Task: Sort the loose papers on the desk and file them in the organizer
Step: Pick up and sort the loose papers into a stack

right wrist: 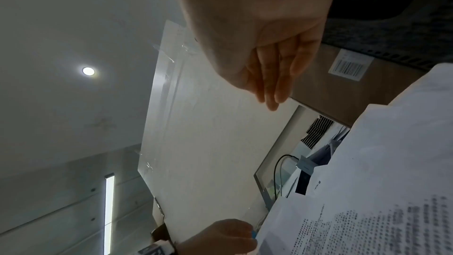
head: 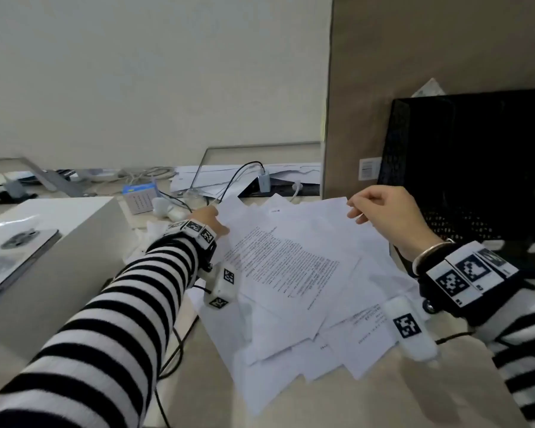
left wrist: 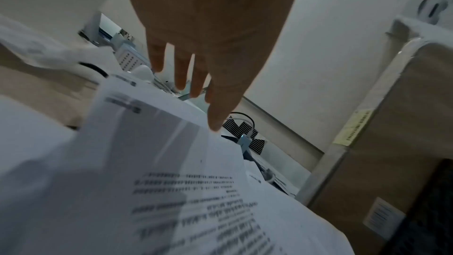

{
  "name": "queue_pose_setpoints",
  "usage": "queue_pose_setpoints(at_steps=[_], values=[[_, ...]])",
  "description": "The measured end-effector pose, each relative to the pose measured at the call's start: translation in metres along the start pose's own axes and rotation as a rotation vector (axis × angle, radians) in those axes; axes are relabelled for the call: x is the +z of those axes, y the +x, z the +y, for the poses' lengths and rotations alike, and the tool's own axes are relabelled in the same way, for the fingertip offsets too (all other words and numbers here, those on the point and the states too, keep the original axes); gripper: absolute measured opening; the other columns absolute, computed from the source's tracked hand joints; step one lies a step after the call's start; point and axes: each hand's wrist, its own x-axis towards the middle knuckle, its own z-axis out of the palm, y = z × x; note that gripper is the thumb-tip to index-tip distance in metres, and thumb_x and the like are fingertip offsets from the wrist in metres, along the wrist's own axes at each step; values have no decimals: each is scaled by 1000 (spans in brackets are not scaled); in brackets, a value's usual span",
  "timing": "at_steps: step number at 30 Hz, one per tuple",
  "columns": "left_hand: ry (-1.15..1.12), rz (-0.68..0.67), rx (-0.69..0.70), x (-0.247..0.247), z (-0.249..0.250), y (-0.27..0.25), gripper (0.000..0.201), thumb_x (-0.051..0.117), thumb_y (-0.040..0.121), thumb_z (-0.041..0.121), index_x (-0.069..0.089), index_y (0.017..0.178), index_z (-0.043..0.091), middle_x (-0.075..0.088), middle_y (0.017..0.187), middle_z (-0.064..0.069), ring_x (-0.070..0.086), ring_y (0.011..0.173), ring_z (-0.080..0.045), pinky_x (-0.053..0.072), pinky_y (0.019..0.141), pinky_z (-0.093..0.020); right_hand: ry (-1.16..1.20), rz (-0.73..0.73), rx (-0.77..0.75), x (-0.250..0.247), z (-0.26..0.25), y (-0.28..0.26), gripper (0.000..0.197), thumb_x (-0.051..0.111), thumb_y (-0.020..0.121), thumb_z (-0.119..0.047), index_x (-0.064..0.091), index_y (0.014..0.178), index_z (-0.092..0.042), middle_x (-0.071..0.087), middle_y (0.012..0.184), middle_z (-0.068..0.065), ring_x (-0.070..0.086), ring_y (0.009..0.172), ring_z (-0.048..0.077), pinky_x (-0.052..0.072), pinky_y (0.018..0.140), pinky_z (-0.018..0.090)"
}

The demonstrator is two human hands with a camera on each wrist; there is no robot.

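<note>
Both hands are working the far edge of the loose papers point(head: 294, 273), which are lying fanned in a messy overlapping heap on the desk point(head: 368, 396). Left hand point(head: 209, 219) is reaching to the far left corner of the top sheets, fingers point(left wrist: 215, 108) stretched out straight and slightly spread, the index tip touching the paper edge. Right hand point(head: 383, 211) is pinching a sheet's far right corner, fingers curled. Black mesh organizer point(head: 476, 168) is standing just right of the heap
</note>
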Motion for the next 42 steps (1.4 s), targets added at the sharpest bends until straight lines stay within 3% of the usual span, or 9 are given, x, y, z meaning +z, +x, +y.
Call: queue_pose_setpoints(at_steps=[5, 9, 16, 20, 25, 28, 33, 37, 42], values=[[145, -205, 16, 3, 8, 34, 57, 68, 86, 38, 56, 133, 9, 57, 134, -9, 54, 122, -26, 44, 103, -36, 46, -7, 24, 18, 6, 33, 19, 54, 90, -13, 71, 83, -10, 73, 77, 2, 65, 67, 12, 42, 52, 9], [189, -180, 69, -1, 11, 41, 45, 56, 95, 27, 55, 133, 3, 56, 136, -14, 52, 125, -27, 42, 104, -33, 125, 29, 53, 22, 3, 41, 20, 53, 91, -11, 71, 87, -5, 73, 80, 7, 63, 66, 14, 44, 53, 11], [-464, 81, 75, -32, -6, 23, 9, 56, 89, 13, 58, 86, 5, 59, 86, -16, 57, 81, -27, 44, 72, -31, 255, 109, 128, 14, -1, 20, 18, 54, 91, -14, 70, 92, -6, 71, 80, 5, 61, 68, 12, 42, 61, 22], [-1060, 220, 29, -25, -8, -7, 8, 52, 87, 7, 56, 80, 8, 59, 82, -14, 56, 75, -24, 47, 63, -30, 313, 163, 170, 16, 9, 1, 19, 53, 90, -15, 70, 93, -7, 72, 81, 5, 61, 66, 11, 43, 62, 22], [-1812, -7, -50, 6, 11, -49, 14, 48, 91, -11, 57, 89, -1, 64, 77, -10, 61, 74, -23, 57, 60, -27, 403, 123, 224, 24, 20, -23, 19, 53, 94, -22, 68, 96, -9, 72, 84, 4, 62, 68, 10, 43, 68, 23], [-1902, -250, -54, 29, 35, -68, 19, 49, 92, -5, 58, 108, -7, 65, 96, -18, 65, 82, -28, 60, 65, -32, 392, -18, 278, 33, 31, -30, 28, 54, 94, -40, 68, 100, -17, 75, 90, -2, 68, 79, 11, 46, 72, 25], [-1910, -203, -21, 64, 72, -79, 39, 53, 89, -11, 55, 128, -6, 65, 122, -21, 66, 102, -34, 58, 83, -39, 435, -202, 295, 44, 47, -32, 43, 48, 89, -60, 66, 106, -25, 75, 94, -3, 72, 85, 15, 52, 72, 28], [-1867, -323, 52, 83, 91, -88, 34, 52, 92, -5, 57, 125, -3, 67, 119, -20, 67, 103, -37, 59, 80, -42, 423, -211, 242, 45, 56, -30, 25, 57, 92, -42, 68, 104, -23, 73, 97, -1, 68, 77, 12, 49, 58, 21], [-1860, -422, 150, 94, 94, -91, 28, 52, 93, -6, 58, 120, -8, 71, 110, -17, 72, 90, -23, 58, 71, -27, 366, -82, 194, 39, 75, -20, 15, 56, 94, -12, 67, 101, -20, 71, 94, -4, 58, 72, 12, 43, 53, 19]])
